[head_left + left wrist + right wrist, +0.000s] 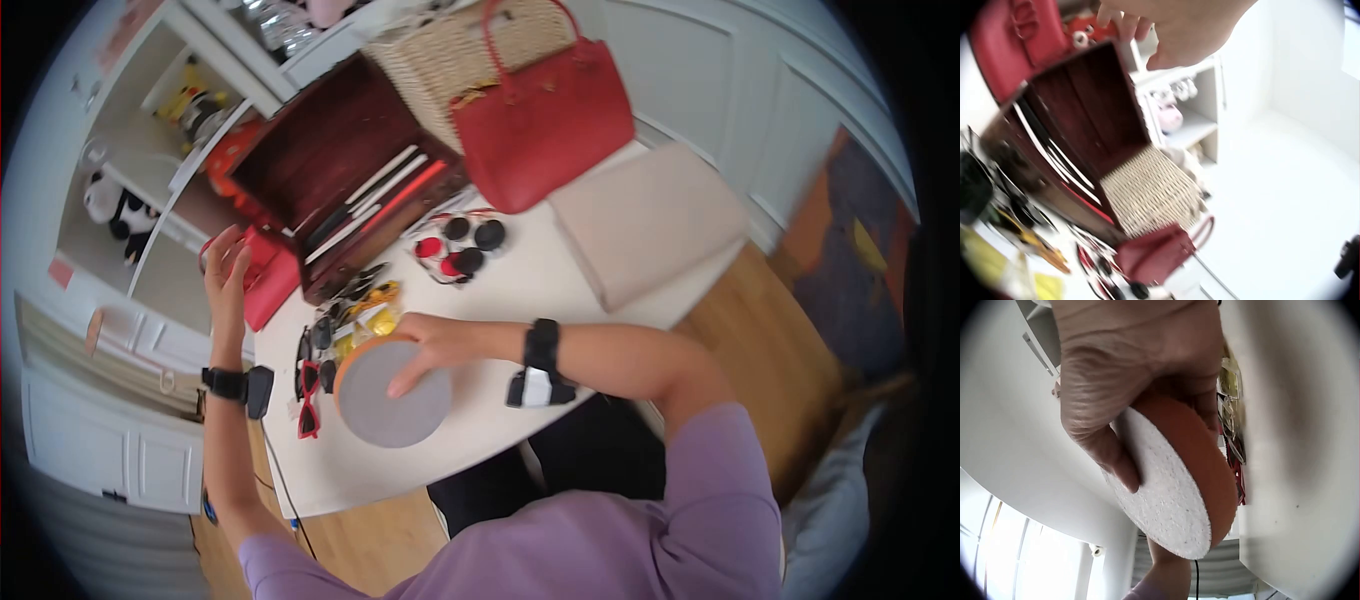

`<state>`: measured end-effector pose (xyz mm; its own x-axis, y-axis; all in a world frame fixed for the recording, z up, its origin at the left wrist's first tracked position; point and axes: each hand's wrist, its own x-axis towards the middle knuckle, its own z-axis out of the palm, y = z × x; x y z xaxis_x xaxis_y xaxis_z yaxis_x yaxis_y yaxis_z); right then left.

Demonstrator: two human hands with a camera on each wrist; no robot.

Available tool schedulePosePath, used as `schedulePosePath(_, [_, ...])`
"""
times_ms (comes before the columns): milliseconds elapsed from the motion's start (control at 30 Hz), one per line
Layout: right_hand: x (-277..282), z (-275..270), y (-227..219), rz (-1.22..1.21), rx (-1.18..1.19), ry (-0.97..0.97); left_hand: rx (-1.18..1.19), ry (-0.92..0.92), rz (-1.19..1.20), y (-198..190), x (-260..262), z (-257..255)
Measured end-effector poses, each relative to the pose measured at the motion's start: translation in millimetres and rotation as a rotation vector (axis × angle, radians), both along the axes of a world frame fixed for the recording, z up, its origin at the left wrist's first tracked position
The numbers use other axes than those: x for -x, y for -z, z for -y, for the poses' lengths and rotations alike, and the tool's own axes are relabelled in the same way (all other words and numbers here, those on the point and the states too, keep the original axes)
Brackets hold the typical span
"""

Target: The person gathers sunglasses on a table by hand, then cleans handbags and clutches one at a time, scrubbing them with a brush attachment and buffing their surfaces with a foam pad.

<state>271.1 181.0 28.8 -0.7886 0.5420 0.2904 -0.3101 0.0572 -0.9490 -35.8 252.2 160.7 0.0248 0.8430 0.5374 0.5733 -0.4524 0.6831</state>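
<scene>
My right hand [440, 345] grips a thick round disc [385, 410] by its edge, above the front of the white table. The thumb lies on the disc's pale, speckled face, and the fingers go behind its orange rim, partly hidden in the right wrist view. My left hand [228, 275] is raised with loosely bent fingers and holds nothing. It is nearest to a flat red bag [270, 295] and the left end of an open dark wooden box [330, 140]. Red-framed sunglasses [309, 405] and yellow packets [382, 320] lie close to the disc.
Round black and red items [457, 245] sit mid-table. Behind them stand a red handbag [545, 125] and a woven basket [425, 75]. A flat beige case [650, 220] lies at the right. White shelves [110, 170] with plush toys rise on the left.
</scene>
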Motion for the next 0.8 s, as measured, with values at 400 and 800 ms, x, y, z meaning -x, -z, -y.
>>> schedulePosePath(400, [-173,62,-66,-0.131,-0.172,0.301,0.506,0.953,-0.41,18,-269,45])
schedulePosePath(800, [-371,69,26,-0.518,0.289,1.25,-0.151,0.691,-0.91,103,-350,55])
